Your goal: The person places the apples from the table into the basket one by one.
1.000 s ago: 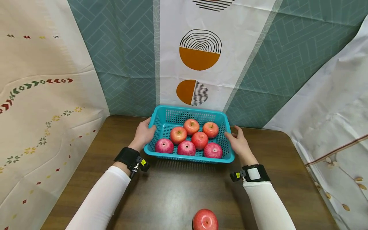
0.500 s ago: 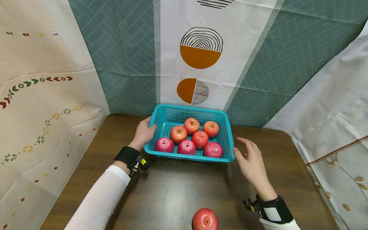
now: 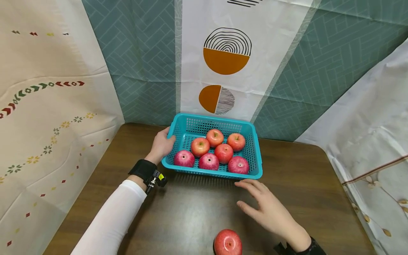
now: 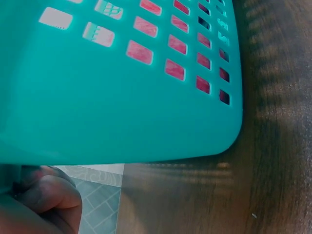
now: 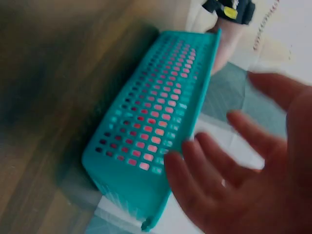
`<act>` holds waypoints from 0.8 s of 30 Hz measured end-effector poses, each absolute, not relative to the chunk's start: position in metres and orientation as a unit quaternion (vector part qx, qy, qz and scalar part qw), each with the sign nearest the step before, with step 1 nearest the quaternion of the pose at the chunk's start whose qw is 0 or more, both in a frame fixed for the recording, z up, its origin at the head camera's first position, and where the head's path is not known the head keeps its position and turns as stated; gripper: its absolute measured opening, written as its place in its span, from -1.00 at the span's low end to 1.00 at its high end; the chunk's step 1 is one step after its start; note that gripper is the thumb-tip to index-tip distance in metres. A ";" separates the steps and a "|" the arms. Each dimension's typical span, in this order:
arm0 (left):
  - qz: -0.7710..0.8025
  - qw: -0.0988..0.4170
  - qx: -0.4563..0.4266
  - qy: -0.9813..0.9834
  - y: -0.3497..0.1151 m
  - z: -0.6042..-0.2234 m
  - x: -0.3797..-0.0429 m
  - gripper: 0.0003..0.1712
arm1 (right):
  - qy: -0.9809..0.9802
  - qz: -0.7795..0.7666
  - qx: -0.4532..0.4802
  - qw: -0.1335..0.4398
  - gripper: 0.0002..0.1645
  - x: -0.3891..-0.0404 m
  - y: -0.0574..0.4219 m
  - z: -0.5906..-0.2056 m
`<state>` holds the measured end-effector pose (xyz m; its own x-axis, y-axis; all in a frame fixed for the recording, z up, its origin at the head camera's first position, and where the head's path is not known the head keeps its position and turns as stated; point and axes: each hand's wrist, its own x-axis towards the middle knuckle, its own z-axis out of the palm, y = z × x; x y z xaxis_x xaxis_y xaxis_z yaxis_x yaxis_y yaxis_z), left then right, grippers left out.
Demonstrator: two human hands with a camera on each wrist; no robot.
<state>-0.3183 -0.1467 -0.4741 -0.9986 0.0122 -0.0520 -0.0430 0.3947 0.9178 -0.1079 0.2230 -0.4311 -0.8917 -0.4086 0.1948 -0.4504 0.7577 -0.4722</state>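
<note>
A turquoise plastic basket (image 3: 220, 122) with perforated walls stands at the back of the table. Inside lie several apples: three dark pink ones along the front, including the middle one (image 3: 208, 162), and lighter red ones behind, such as the apple (image 3: 236, 142) at the right. My left hand (image 3: 160, 145) grips the basket's left rim, thumb over the edge; the left wrist view shows curled fingers (image 4: 51, 195) below the rim. In front of the basket's right corner, my right hand (image 3: 266, 209) hovers with spread fingers, holding nothing. One red apple (image 3: 227, 242) sits at the near edge of view.
The brown wooden table (image 3: 191, 205) extends on both sides of the basket. A green and white patterned cloth (image 3: 143, 71) hangs directly behind it. Pale printed cloths hang at the left (image 3: 47, 117) and right (image 3: 369, 134).
My right hand has let go of the basket's right rim and come back toward the near side, fingers spreading. My left hand stays on the left rim. The basket and apples hold their places.
</note>
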 end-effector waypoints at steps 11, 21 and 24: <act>0.547 0.026 -0.006 0.837 -0.146 -0.474 -0.318 -0.33 | -0.895 0.239 0.351 -0.134 -0.23 -0.083 0.211 -0.440; 0.548 0.025 -0.009 0.836 -0.144 -0.472 -0.318 -0.35 | -0.849 0.252 0.391 -0.250 -0.09 -0.078 0.202 -0.453; 0.550 0.023 -0.007 0.835 -0.145 -0.472 -0.318 -0.35 | -0.846 0.243 0.415 -0.231 -0.13 -0.075 0.202 -0.458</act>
<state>-0.3175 -0.1445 -0.4718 -0.9988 0.0139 -0.0471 -0.0378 0.3940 0.9183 -0.0753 0.2021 -0.4583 -0.5492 -0.8140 -0.1892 -0.5897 0.5379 -0.6025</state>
